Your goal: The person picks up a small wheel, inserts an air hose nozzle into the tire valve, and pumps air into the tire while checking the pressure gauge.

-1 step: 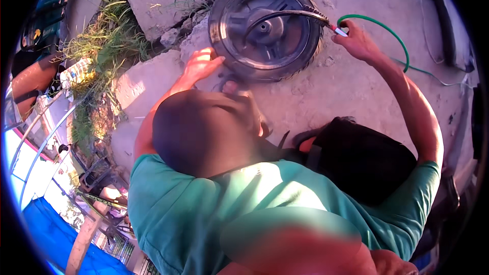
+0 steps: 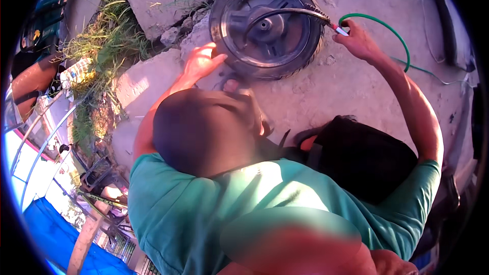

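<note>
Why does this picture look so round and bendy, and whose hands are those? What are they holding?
There's no robot here! A person wears a wide fisheye camera on their head, looking down, which makes straight edges bend. The bare hands and the green sleeves are theirs. A spoked wheel with a black tyre lies flat on rough, pale ground. The right hand holds a small silver piece with a bit of red, next to a black tube that curves over the wheel. A green hose loops beside that hand. The left hand is at the tyre's edge; I can't tell if it touches. Grass grows on the left.
</note>
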Available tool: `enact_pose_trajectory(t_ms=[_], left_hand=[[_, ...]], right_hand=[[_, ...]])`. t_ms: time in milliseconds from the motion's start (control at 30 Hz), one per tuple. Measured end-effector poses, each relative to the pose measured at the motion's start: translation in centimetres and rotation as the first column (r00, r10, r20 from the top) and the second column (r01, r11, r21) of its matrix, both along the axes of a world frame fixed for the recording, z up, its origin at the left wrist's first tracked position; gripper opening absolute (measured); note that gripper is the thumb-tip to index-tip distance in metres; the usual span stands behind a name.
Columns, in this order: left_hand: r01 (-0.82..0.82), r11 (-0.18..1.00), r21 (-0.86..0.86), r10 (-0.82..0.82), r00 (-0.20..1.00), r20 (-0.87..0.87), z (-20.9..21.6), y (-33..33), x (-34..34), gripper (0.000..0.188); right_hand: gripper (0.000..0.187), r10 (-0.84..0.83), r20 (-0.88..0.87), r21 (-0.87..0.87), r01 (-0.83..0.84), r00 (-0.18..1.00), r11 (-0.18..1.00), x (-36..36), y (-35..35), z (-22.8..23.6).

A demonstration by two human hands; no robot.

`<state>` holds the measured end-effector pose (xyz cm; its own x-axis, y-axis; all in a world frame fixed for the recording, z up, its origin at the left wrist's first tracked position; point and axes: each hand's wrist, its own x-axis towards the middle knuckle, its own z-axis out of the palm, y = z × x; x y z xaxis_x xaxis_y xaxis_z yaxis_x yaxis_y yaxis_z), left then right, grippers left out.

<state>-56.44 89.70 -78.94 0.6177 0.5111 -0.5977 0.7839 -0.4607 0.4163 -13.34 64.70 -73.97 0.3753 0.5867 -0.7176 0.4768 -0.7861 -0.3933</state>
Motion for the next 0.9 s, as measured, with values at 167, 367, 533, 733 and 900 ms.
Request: enact_pose_trajectory(t_ms=[167,367,533,733,900], left_hand=[[0.111,0.982,-0.15,-0.07,0.965,0.251,2.8,-1.0,6.3,0.043],[0.444,0.875,0.194,-0.461,0.644,0.61,-2.9,0.2,6.0,0.032],[0.437,0.875,0.208,-0.476,0.698,0.536,-3.8,-0.7,6.4,0.027],[0.428,0.873,0.235,-0.481,0.675,0.56,-3.2,-1.5,8.2,0.029],[0.374,0.925,-0.067,-0.286,0.802,0.524,-1.7,-0.6,8.1,0.035]], right_hand=[[0.082,-0.035,0.11,0.131,0.02,0.993,0.991,0.0,-2.3,-2.7],[0.08,0.007,0.071,0.146,-0.017,0.997,0.989,-0.2,-2.6,-1.7],[0.078,0.007,0.022,0.125,-0.01,1.0,0.992,-0.3,-3.1,-2.0],[0.079,-0.01,0.013,0.126,0.009,1.0,0.992,0.5,-3.3,-1.6],[0.082,0.008,-0.007,0.168,-0.007,1.0,0.986,0.9,-4.1,-2.3]])
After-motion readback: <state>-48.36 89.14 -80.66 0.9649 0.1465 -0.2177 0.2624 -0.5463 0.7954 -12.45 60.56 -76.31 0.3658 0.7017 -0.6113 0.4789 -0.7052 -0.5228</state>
